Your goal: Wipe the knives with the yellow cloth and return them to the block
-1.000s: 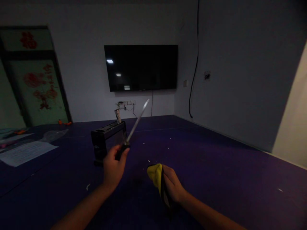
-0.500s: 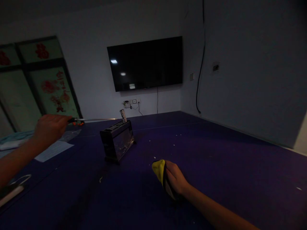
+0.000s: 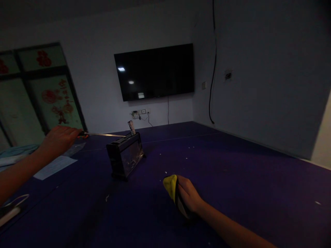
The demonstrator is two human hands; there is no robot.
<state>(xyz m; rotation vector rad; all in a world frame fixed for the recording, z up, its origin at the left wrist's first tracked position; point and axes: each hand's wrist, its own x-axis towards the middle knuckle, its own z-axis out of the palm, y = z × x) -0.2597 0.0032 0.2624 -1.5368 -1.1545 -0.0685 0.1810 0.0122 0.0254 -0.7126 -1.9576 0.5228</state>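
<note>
My left hand (image 3: 60, 137) is closed round the dark handle of a long, thin-bladed knife (image 3: 107, 135). Its blade points right, and the tip is at the slotted top of a black knife block (image 3: 115, 162) with a see-through side. I cannot tell whether the tip has entered a slot. A speckled pale handle (image 3: 131, 127) sticks up from the block's far end. Lower right, my right hand (image 3: 189, 194) grips a folded yellow and grey cloth (image 3: 170, 185) just over or on the purple surface (image 3: 219, 172).
White scraps (image 3: 107, 198) lie scattered on the purple surface. Paper sheets (image 3: 55, 167) and folded fabric (image 3: 18, 151) are at the left, with a white cable (image 3: 19, 199) nearer me. A television (image 3: 155, 72) hangs on the back wall above sockets (image 3: 141, 112).
The knife's blade has tilted down, its tip lowering from above the block to the block's top. My right hand keeps the cloth in about the same place. The view has shifted slightly.
</note>
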